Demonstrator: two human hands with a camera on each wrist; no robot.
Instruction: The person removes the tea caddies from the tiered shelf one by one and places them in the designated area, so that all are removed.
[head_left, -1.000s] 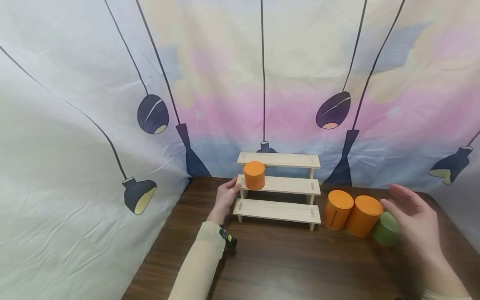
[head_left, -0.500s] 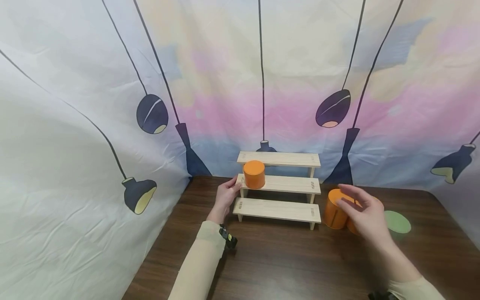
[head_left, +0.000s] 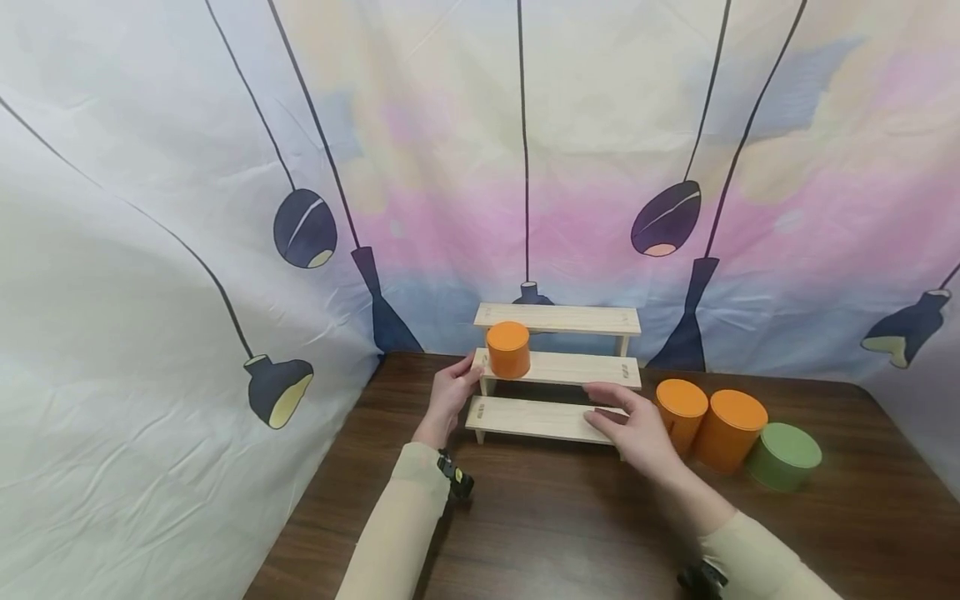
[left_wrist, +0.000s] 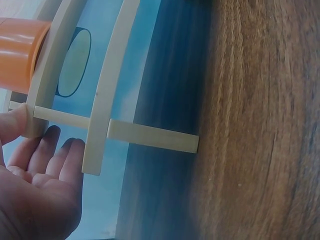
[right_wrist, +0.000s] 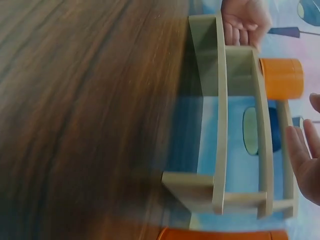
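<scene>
A three-tier wooden display stand (head_left: 555, 418) stands on the table, with a short orange canister (head_left: 508, 350) upright on the left of its middle tier. My left hand (head_left: 452, 394) grips the left end of that tier; in the left wrist view the thumb (left_wrist: 12, 124) lies on the board and the fingers curl below. Over the right part of the lowest tier hovers my right hand (head_left: 633, 425), thumb and fingers apart, holding nothing. Right of the stand, a taller orange canister (head_left: 681, 404) is partly covered by this hand.
A second tall orange canister (head_left: 729, 433) and a green canister (head_left: 783, 457) stand in a row further right on the dark wooden table (head_left: 525, 517). Behind the stand hangs a cloth backdrop (head_left: 450, 167) printed with lamps.
My right hand has swept leftward from beside the green canister, past the orange ones, to the stand's right side. My left hand, the stand and the canisters keep their places.
</scene>
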